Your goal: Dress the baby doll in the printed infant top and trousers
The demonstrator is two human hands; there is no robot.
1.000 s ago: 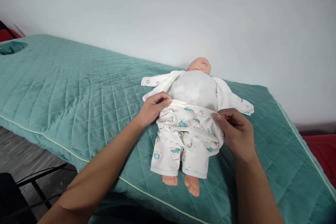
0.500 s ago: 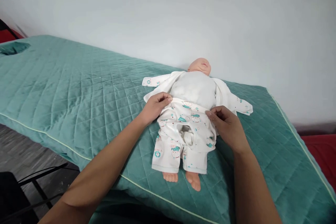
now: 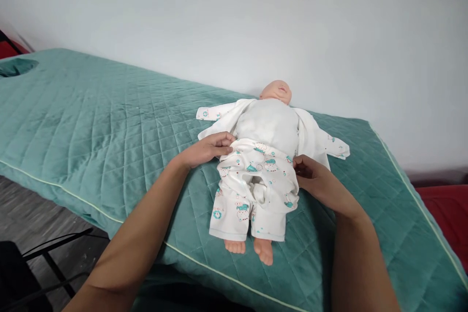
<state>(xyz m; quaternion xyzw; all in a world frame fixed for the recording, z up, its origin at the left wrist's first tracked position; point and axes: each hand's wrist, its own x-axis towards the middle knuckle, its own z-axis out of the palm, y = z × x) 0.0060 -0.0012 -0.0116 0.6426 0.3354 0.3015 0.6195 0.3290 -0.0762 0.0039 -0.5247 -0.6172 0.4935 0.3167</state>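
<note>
A baby doll (image 3: 268, 119) lies on its back on the green quilted bed cover (image 3: 120, 122). It wears white printed open-crotch pants (image 3: 234, 204), drawn up to its waist, and an open white jacket (image 3: 309, 131) with both sleeves spread sideways. My left hand (image 3: 212, 148) pinches the waistband at the doll's hip on the left of the view. At the opposite hip my right hand (image 3: 316, 178) has its fingers curled against the side of the waistband. Its fingertips are partly hidden by the hand. Below the cuffs show the doll's bare feet (image 3: 263, 251).
The bed runs along a pale wall (image 3: 219, 19). A hole (image 3: 18, 67) opens in the cover at the far left. Red furniture (image 3: 440, 204) stands beyond the right end, and a black metal frame (image 3: 54, 263) stands on the floor at lower left.
Both hands have shifted outward from the front of the waistband towards the doll's sides. The right hand has turned and sits lower round the hip. The view has moved slightly.
</note>
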